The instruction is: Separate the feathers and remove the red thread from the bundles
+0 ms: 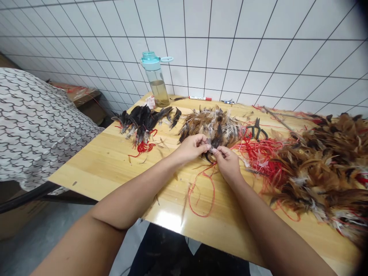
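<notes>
Fingertips pinched, my left hand [193, 147] meets my right hand [229, 164] over the middle of the table. Between them is a small bunch of feathers [207, 156], dark with pale bases; the fingers hide most of it. A loop of red string [214, 195] lies on the wood just below the right fingers. Right behind my hands is a pile of brown and white feathers [212, 123]. To the left, black feathers [143, 122] lie with coiled red string [143, 147] at their base.
A water bottle with a turquoise lid [157, 82] stands by the tiled wall, near a red-and-white marker [200, 98]. Black-handled cutters [257, 130] lie beside tangled red string [264, 153]. Large brown feather bundles [324, 165] cover the table's right side. Patterned cloth [43, 130] is at left.
</notes>
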`<state>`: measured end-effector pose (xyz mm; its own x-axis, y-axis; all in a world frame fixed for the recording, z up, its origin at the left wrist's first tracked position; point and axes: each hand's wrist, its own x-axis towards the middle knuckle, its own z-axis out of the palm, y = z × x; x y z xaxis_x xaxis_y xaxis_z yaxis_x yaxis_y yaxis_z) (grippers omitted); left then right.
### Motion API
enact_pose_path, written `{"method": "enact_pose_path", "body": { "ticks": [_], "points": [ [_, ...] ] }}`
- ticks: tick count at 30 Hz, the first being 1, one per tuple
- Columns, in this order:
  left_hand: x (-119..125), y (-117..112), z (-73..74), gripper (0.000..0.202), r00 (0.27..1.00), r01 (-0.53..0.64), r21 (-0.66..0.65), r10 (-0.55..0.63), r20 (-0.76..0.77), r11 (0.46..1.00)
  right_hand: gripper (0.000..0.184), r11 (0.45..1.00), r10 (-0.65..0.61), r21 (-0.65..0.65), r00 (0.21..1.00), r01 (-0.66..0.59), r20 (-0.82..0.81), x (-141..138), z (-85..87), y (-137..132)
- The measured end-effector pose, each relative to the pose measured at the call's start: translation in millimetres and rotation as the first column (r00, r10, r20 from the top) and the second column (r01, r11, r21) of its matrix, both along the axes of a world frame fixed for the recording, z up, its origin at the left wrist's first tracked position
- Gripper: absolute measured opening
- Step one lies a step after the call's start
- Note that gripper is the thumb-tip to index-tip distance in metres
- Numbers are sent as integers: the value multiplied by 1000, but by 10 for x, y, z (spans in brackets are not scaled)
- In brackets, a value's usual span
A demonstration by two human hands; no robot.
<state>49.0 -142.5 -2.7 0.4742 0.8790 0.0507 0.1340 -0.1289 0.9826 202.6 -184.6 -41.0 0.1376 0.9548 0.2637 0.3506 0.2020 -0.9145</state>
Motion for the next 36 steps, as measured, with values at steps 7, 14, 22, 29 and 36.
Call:
{"method": "enact_pose_path", "body": {
  "ticks": [7,14,22,29,36],
  "points": [
    [-30,45,-41,19,993,1,139,15,-118,990,28,999,40,-15,999,-41,-25,-5,2,3],
    [-25,40,-8,18,998,37,71,-34,-46,997,29,998,59,-19,998,-59,7,1,27,-3],
    [-32,35,8,18,999,34,58,-32,-31,998,26,996,87,-1,994,-87,65,5,35,-12],
    [-88,73,-19,13,944,-90,553,249,-218,828,27,982,-188,-18,963,188,-196,195,62,60],
    [-52,25,-113,17,847,26,712,363,-389,702,27,984,-178,-26,974,176,-142,156,33,47]
  ]
}}
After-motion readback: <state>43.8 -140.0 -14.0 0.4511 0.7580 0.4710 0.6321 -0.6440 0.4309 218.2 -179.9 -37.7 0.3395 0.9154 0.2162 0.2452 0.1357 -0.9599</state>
